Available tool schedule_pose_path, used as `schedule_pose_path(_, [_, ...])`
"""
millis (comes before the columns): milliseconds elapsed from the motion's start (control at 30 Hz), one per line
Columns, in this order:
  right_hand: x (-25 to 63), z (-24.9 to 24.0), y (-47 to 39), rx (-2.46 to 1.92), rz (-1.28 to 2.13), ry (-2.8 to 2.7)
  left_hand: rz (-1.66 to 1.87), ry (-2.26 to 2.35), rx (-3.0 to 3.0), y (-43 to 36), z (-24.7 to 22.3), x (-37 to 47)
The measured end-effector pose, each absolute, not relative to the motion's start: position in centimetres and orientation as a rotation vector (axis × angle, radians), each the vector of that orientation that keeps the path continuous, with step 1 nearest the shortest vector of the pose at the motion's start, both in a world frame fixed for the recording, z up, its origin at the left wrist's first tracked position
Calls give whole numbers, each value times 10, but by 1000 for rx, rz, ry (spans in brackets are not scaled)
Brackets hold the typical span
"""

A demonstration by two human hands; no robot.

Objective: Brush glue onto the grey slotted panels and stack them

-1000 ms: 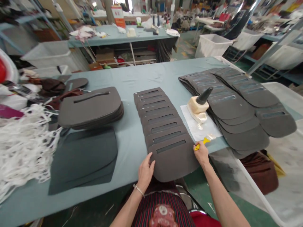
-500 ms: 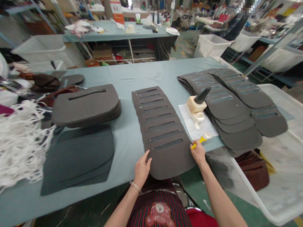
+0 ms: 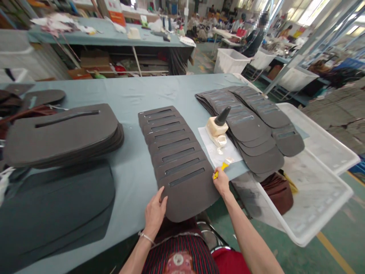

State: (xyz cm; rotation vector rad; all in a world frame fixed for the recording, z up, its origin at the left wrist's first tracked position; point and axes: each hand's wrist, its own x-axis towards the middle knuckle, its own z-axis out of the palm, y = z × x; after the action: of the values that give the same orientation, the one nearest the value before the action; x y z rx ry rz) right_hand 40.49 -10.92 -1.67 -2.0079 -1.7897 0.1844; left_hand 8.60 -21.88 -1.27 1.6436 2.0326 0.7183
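Note:
A row of overlapping dark grey slotted panels [image 3: 188, 196] lies fanned out on the table before me, each showing one long narrow slot. At the nearest panel's left edge, my left hand [image 3: 154, 211] rests with thumb and forefinger apart, fingertips touching the edge. My right hand [image 3: 221, 182] grips a yellow-handled brush [image 3: 220, 171] against the panel's right edge; the bristles point away over a white sheet [image 3: 207, 142]. On that sheet stands a cream block-shaped container [image 3: 216, 126] with a black cone [image 3: 222, 116] on top and whitish smears beside it.
More slotted panels [image 3: 251, 131] overlap at the right. A thick panel stack [image 3: 65, 133] and dark sheets [image 3: 71, 201] lie left. White bins [image 3: 312, 213] border the table's right side, one holding brown pieces [image 3: 277, 194]. Beyond another table [image 3: 114, 38], a person [image 3: 252, 40] is seen.
The view has turned to the right, so everything sits further left in the picture. Both hands keep nearly the same places at the panel's edges, and the brush stays in my right hand.

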Motion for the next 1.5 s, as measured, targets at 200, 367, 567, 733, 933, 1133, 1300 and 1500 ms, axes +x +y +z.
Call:
schedule_pose_path(200, [404,-14,-111,-2000,177,-1811,721,2041,1651,-219,-12,87])
schedule_pose_path(367, [400,-8,-109,-2069,183,-1849,721,2048,1650,-219,-13,88])
schedule_pose_path(567, [400,2,-108,-2161,161,-1947,708,2051,1671,-218,-10,91])
schedule_pose_path(733, [404,3,-114,-2178,144,-1944,758,2009,1661,-218,-10,89])
schedule_pose_path(933, [405,0,-114,-2168,111,-1962,815,1989,1613,-221,-11,90])
schedule_pose_path(1133, [408,-5,-111,-2165,85,-1975,867,1979,1579,-221,-10,91])
schedule_pose_path(1300, [407,-4,-112,-2169,87,-1967,870,1990,1575,-221,-11,90])
schedule_pose_path(1500, [407,-3,-113,-2166,124,-1943,846,1992,1595,-221,-13,90])
